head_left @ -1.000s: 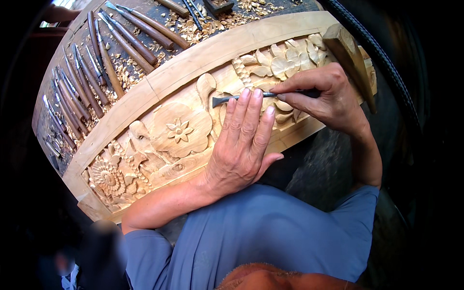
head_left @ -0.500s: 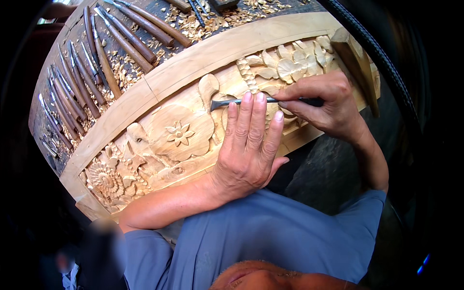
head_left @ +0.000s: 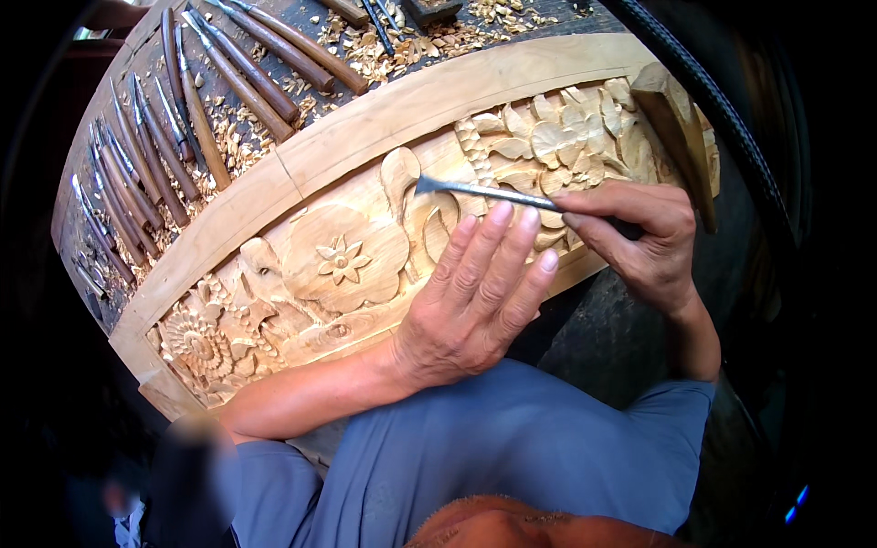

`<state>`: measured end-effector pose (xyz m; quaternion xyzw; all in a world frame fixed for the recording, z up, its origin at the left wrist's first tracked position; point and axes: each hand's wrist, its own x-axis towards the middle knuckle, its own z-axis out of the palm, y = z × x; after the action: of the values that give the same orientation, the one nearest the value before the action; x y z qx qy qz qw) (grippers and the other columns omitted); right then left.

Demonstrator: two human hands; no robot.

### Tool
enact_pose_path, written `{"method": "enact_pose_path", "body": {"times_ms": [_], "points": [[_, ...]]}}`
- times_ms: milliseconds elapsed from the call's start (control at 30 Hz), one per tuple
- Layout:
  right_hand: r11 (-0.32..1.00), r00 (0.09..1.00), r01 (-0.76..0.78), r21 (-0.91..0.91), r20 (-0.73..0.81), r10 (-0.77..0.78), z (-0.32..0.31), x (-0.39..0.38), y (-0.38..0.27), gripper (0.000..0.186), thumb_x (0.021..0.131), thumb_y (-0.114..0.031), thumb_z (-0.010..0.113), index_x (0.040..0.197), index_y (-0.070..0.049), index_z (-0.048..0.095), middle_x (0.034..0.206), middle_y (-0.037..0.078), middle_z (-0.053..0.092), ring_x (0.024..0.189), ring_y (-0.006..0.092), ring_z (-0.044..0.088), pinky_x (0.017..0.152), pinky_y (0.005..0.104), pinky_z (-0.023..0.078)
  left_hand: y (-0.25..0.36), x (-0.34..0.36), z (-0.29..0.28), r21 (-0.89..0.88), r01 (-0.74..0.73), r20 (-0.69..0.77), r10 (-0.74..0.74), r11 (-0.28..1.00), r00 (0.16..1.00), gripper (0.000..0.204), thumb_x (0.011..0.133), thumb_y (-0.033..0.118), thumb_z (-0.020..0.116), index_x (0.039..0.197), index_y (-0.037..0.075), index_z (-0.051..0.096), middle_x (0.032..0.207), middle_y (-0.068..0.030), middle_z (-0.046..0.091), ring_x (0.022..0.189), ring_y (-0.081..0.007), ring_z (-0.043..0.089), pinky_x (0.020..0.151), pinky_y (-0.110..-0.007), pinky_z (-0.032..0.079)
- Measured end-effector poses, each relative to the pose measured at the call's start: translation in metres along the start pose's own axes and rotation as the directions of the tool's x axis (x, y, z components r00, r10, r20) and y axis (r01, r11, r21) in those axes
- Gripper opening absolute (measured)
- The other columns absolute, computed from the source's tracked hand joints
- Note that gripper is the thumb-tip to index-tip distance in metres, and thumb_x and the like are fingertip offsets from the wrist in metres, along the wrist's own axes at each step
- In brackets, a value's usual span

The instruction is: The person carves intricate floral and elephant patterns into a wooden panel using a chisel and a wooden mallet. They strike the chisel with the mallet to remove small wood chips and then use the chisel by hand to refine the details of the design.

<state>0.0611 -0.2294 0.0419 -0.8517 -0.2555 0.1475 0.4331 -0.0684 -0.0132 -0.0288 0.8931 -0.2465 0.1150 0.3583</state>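
Now that the steel chisel [head_left: 493, 193] no longer runs beneath the fingers of the left hand [head_left: 470, 315], its shaft shows bare just beyond their tips and its flared blade looks blurred, so the cutting seems paused. Thumb and forefinger of the right hand [head_left: 644, 239] close in a narrow pinch on the shaft, the blade pointing left of that grip over the carved wooden panel [head_left: 411, 102]; whether it touches the wood I cannot tell. Left of and below the pinch, the left hand holds nothing visible, its fingers extended and nearly together. Farther left of the grip lies the small carved flower [head_left: 340, 259].
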Motion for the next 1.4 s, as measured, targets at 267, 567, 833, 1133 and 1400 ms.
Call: {"method": "enact_pose_path", "body": {"times_ms": [267,567,833,1133,1400], "points": [[0.996,0.987,0.046,-0.081,0.154,-0.033,-0.001,0.007,-0.001,0.023,0.086,0.001,0.087,0.109,-0.002,0.087,0.095,0.013,0.085,0.083,0.0233,0.084,0.072,0.0306,0.064,0.004,0.0,0.001,0.017,0.053,0.04,-0.054,0.998,0.998,0.055,0.11,0.021,0.062,0.159,-0.002,0.051,0.163,-0.0341,0.053,0.153,-0.0535,0.051,0.125,-0.07,0.041],[0.98,0.975,0.131,-0.15,0.2,-0.1,-0.007,0.022,-0.006,0.019,0.086,-0.002,0.089,0.105,-0.003,0.086,0.094,0.013,0.085,0.084,0.0252,0.083,0.072,0.0333,0.064,0.001,-0.001,0.002,-0.011,0.061,0.064,-0.061,0.998,0.996,0.064,0.107,0.022,0.065,0.162,-0.003,0.046,0.166,-0.0364,0.048,0.155,-0.0556,0.047,0.127,-0.072,0.037],[0.979,0.974,0.161,-0.126,0.177,-0.138,-0.005,0.022,0.003,0.018,0.086,-0.004,0.09,0.104,-0.002,0.086,0.093,0.014,0.084,0.083,0.0268,0.083,0.072,0.0337,0.065,0.001,0.001,0.003,-0.053,0.069,0.09,-0.064,0.996,0.994,0.092,0.09,0.031,0.082,0.166,-0.004,0.042,0.168,-0.0394,0.042,0.158,-0.0593,0.04,0.128,-0.075,0.033],[0.982,0.973,0.157,-0.106,0.188,-0.135,-0.004,0.024,0.003,0.018,0.085,-0.003,0.089,0.103,-0.003,0.086,0.092,0.015,0.084,0.083,0.0278,0.083,0.073,0.0338,0.065,0.006,0.002,0.006,-0.06,0.096,0.068,-0.092,0.994,0.993,0.096,0.086,0.032,0.085,0.165,-0.003,0.044,0.167,-0.0415,0.042,0.158,-0.0612,0.04,0.127,-0.077,0.033],[0.99,0.981,0.131,-0.057,0.152,-0.121,0.006,0.018,0.011,0.018,0.085,-0.004,0.09,0.103,-0.003,0.086,0.092,0.014,0.084,0.081,0.0274,0.083,0.072,0.0334,0.064,0.009,0.002,0.005,-0.011,0.111,0.089,-0.11,0.994,0.99,0.093,0.089,0.035,0.082,0.165,-0.002,0.045,0.166,-0.0417,0.044,0.156,-0.0621,0.042,0.124,-0.078,0.035]]}}
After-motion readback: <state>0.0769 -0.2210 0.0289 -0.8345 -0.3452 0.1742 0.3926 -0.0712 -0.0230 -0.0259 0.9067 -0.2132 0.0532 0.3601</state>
